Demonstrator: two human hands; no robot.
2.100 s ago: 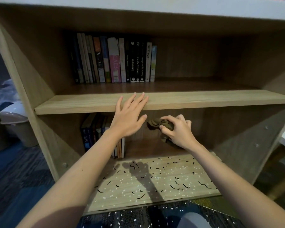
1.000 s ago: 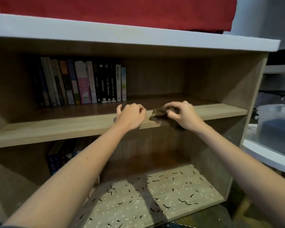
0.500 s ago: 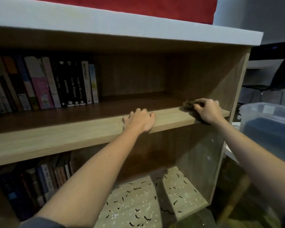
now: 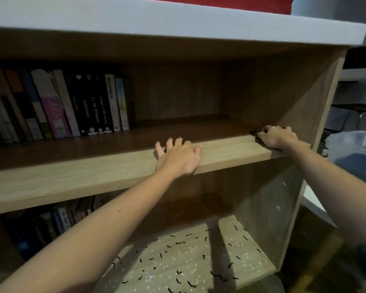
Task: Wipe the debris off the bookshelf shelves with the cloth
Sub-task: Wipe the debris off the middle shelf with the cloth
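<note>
A wooden bookshelf fills the view. My right hand [image 4: 277,138] presses a dark brown cloth [image 4: 255,132] onto the far right end of the middle shelf [image 4: 93,172], close to the side panel; only an edge of the cloth shows past my fingers. My left hand [image 4: 179,156] rests flat on the shelf's front edge near the middle, fingers spread, holding nothing. The bottom shelf [image 4: 190,259] is strewn with black slivers and white specks of debris.
A row of upright books [image 4: 57,104] stands at the back left of the middle shelf; more books [image 4: 51,220] stand lower left. A clear plastic bin [image 4: 355,153] sits to the right of the bookshelf. The shelf's right side panel [image 4: 292,106] is beside my right hand.
My right hand carried the cloth up from the lower compartment onto the middle shelf, then slid it right to the far end. My left hand opened from a fist and lies flat on the shelf edge.
</note>
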